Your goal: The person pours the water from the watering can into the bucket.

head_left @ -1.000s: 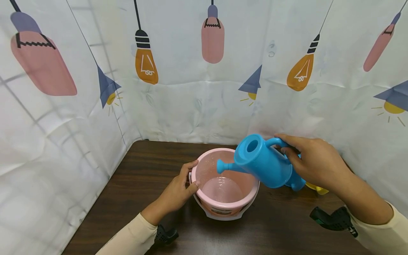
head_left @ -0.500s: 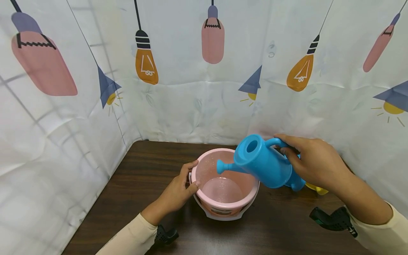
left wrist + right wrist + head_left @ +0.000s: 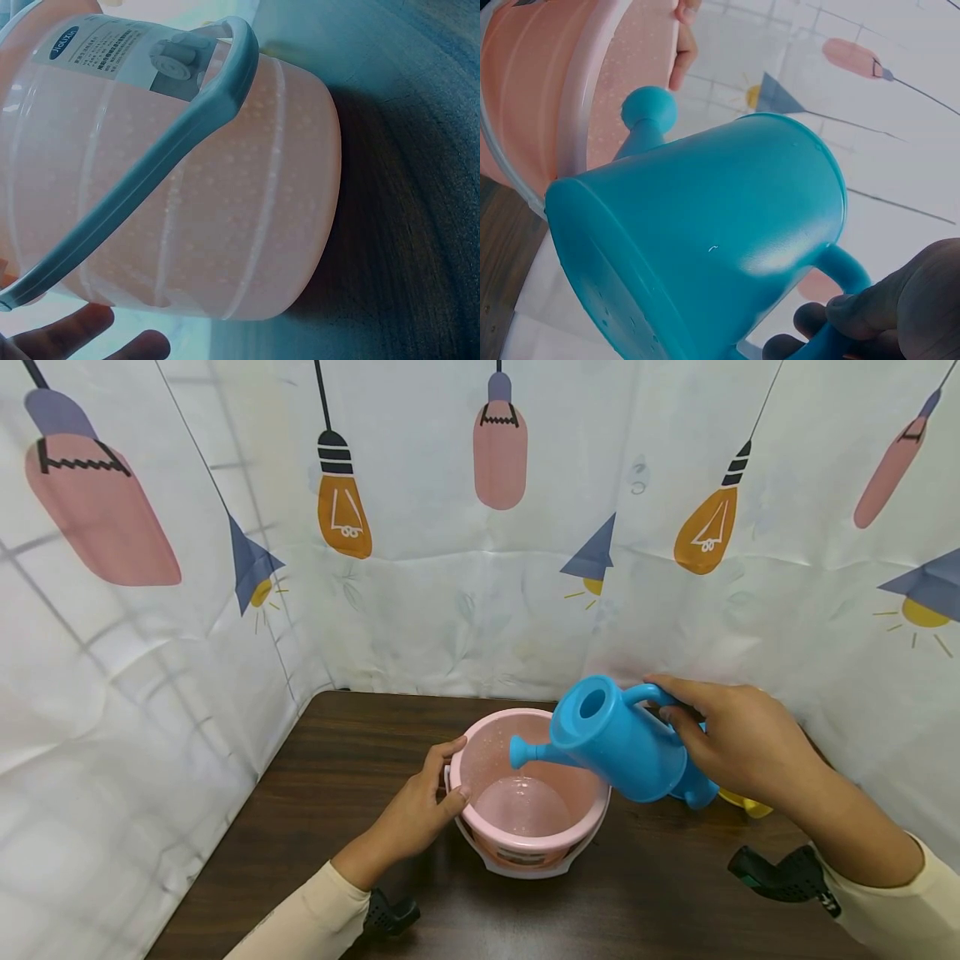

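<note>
A pink bucket (image 3: 517, 842) stands upright on the table, its pale handle (image 3: 142, 184) hanging down the outside. Water droplets dot its inner wall, and its bottom shines wetly. My left hand (image 3: 416, 810) grips the left rim, thumb over the edge; some of its fingers show beyond the bucket in the left wrist view. With my right hand (image 3: 738, 743) I hold a blue watering can (image 3: 626, 752) by its handle. The can is tilted left, its spout (image 3: 551, 754) over the bucket's opening. Whether water flows from the spout cannot be made out.
Behind the watering can, another blue object (image 3: 697, 789) and a yellow one (image 3: 750, 806) stand on the dark wooden table (image 3: 375, 735), both mostly hidden. A white curtain (image 3: 450, 627) printed with lamps hangs around the back and sides.
</note>
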Motion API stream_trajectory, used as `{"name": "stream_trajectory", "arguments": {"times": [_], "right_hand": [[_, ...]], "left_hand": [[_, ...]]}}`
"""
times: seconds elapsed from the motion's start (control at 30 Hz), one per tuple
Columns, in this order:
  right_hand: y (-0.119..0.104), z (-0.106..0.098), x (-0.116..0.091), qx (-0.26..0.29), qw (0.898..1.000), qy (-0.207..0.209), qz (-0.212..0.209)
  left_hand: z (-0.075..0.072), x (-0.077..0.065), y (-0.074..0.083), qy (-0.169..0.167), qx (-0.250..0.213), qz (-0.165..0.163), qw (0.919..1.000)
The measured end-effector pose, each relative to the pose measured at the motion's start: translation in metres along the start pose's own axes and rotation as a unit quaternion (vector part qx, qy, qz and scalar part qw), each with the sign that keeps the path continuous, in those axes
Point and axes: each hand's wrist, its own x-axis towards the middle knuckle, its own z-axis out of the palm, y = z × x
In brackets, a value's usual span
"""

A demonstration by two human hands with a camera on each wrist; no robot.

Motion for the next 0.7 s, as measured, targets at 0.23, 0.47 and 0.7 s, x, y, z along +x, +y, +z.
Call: {"name": "stream_trajectory", "arguments": {"times": [0.23,0.47,0.7], "right_hand": [[-0.0007,-0.0007,0.0001,-0.002,1.000,0.001,-0.001],[-0.0012,-0.0012,0.0003,-0.005,1.000,0.002,-0.006],[-0.0027,-0.0008,0.0004,-0.008,1.000,-0.003,0.001]], "left_hand": [[0.0002,0.0004,0.0003,-0.001,0.000,-0.002,1.0000],[0.0001,0.0005,0.0007,-0.001,-0.001,-0.002,1.0000],[0.0005,-0.0003,0.0012,0.001,-0.001,0.003,1.0000]]}}
